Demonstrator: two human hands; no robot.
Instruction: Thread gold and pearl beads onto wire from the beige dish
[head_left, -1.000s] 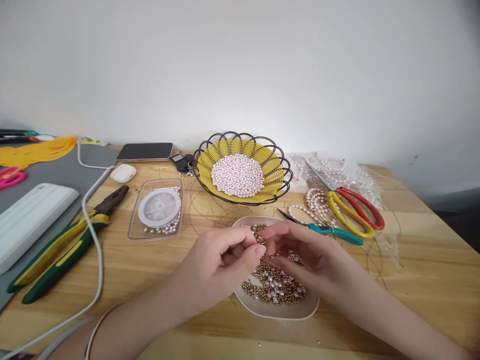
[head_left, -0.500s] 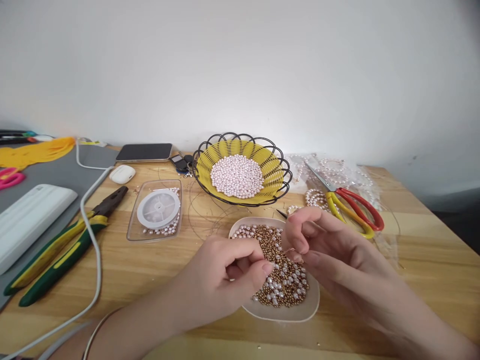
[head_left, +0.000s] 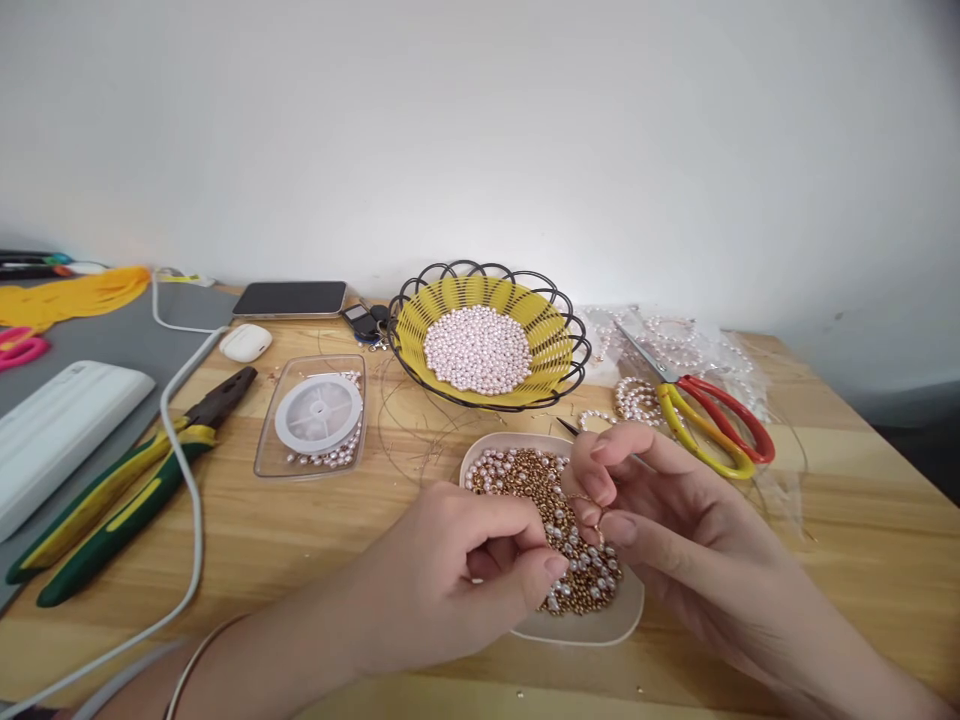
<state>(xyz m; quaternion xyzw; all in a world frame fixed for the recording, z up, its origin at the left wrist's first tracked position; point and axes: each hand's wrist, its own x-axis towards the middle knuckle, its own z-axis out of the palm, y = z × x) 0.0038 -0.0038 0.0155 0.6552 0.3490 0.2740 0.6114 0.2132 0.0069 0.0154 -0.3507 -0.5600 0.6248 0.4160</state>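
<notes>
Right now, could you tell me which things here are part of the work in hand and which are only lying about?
In use: left hand, right hand, thin wire, bead dish.

Lying about: yellow basket, scissors, pliers, phone, cord spool.

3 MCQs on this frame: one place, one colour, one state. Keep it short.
1. Where is the wire basket of pearls?
A. behind the white dish
B. on the grey mat
C. beside the pliers

2. What colour are the pliers handles?
A. red
B. green and yellow
C. blue

3. How are the scissors lying?
A. in the right hand
B. on the table, untouched
C. in the dish

Answers: 1 A, the basket sits farther back, toward the wall. 2 B, green grips with yellow. 3 B, they lie clear of both hands; the left hand is over the dish.
</notes>
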